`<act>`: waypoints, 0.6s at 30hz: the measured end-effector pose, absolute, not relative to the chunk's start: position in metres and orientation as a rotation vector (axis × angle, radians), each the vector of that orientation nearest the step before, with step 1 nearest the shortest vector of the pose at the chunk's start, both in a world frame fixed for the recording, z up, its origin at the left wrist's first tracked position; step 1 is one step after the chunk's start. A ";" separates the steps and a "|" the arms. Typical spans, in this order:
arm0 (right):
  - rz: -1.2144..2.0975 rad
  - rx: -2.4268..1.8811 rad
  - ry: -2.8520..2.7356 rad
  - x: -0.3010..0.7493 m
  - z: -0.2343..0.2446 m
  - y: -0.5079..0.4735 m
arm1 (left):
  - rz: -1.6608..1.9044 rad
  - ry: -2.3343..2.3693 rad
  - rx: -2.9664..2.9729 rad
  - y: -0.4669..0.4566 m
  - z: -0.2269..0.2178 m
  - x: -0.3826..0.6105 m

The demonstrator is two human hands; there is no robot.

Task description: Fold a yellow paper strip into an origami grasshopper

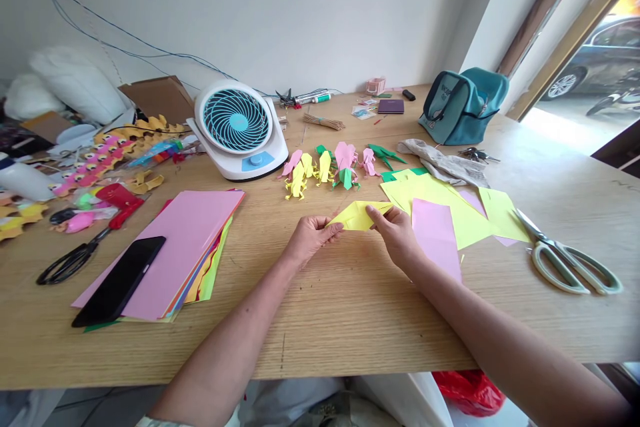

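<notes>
A folded piece of yellow paper [359, 215] lies on the wooden table [350, 307] in front of me. My left hand [311, 237] pinches its left corner between thumb and fingers. My right hand [397, 232] pinches its right side, fingers closed on the fold. Just behind the paper stands a row of small folded paper figures [330, 167] in pink, yellow and green.
Loose yellow, pink and green sheets [445, 210] lie right of my hands, with green-handled scissors [565, 260] beyond. At left a paper stack [185, 240] holds a black phone [120, 279], near black scissors [70, 261]. A white fan [239, 128] and teal bag [463, 105] stand behind.
</notes>
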State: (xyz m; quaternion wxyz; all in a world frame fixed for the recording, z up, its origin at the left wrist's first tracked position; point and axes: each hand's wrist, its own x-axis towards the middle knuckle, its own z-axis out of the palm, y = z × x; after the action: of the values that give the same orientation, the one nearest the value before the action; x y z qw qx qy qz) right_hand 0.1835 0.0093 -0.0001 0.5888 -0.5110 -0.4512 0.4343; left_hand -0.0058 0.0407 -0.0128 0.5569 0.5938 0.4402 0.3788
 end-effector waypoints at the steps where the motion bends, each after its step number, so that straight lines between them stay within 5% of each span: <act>1: 1.010 -1.196 -1.047 0.183 0.000 0.009 | 0.891 1.044 1.397 0.041 -0.012 -0.006; 13: 0.997 -1.266 -0.953 0.184 -0.002 0.009 | 1.365 1.218 1.856 0.033 0.000 -0.006; 18: 1.059 -1.183 -1.004 0.180 -0.004 0.009 | 1.129 1.056 1.652 0.031 -0.003 0.001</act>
State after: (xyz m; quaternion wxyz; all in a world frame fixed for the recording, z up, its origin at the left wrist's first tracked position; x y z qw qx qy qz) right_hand 0.1800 0.0093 -0.0041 0.5905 -0.5081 -0.4313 0.4551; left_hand 0.0006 0.0305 -0.0026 0.4254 0.6608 0.4225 0.4516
